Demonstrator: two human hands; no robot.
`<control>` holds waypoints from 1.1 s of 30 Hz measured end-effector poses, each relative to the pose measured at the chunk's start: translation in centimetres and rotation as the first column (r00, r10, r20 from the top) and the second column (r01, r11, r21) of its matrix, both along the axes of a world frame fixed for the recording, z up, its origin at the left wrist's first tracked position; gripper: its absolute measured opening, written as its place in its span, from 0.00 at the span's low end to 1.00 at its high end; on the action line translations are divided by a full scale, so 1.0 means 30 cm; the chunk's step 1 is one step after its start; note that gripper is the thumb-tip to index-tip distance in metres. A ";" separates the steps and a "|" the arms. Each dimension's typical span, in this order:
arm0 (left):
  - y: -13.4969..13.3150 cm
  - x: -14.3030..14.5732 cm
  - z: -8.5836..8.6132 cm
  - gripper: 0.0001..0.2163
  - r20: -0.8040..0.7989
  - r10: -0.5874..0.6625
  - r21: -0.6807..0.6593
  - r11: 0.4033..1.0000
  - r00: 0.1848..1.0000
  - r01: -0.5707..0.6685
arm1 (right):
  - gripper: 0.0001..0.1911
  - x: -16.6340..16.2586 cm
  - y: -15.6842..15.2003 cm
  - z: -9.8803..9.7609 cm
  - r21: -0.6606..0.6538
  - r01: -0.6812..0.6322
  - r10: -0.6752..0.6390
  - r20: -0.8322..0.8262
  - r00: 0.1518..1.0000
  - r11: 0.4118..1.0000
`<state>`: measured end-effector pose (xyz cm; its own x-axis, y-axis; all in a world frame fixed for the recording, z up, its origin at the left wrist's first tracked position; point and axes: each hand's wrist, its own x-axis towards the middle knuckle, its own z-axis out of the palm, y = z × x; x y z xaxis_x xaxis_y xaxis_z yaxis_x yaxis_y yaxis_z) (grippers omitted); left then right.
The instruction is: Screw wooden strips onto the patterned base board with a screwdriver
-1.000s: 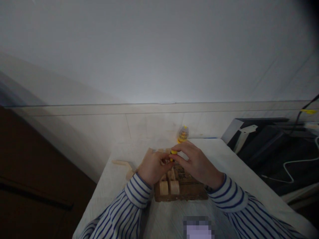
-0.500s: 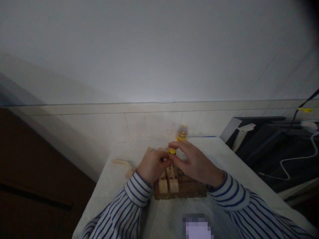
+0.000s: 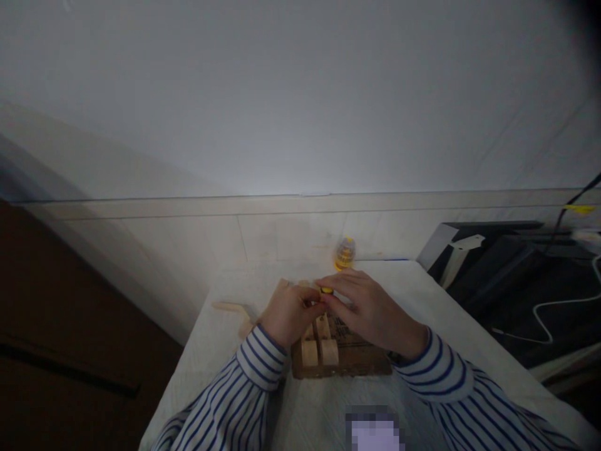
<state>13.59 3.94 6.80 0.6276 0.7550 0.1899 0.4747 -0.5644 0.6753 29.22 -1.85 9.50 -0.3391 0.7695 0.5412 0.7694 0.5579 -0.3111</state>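
Observation:
Both hands meet above the wooden pieces at the middle of the table. My right hand (image 3: 361, 307) grips a small yellow-topped handle (image 3: 327, 290) with a dark band, like a screwdriver's, between thumb and fingers. Touching it from the left, my left hand (image 3: 291, 313) is closed in a pinch, and what its fingertips hold is hidden. Below them, pale wooden parts with block-like ends (image 3: 320, 352) lie side by side on a brown printed board (image 3: 361, 360). The lower end of the yellow-topped handle is out of sight.
A clear, yellow-based container (image 3: 344, 254) stands at the table's back edge by the wall. Left of my left hand lies an angled wooden piece (image 3: 232, 307). Dark panels (image 3: 502, 269) and a white cable (image 3: 535, 310) are to the right of the white-covered table (image 3: 206, 357).
My right fingers have closed over the yellow top, which now shows less and looks flatter. My left hand stays nearly in place. The whole view has shifted slightly.

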 end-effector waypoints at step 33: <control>0.008 0.004 -0.002 0.07 0.034 -0.104 -0.007 0.995 0.994 0.104 | 0.08 0.018 0.016 0.007 -0.021 0.022 -0.022 0.014 1.000 1.000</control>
<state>13.71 4.17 6.75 0.6963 0.6877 0.2054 0.3910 -0.6035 0.6949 29.76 -1.35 9.72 -0.3291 0.7878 0.5206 0.7857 0.5343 -0.3119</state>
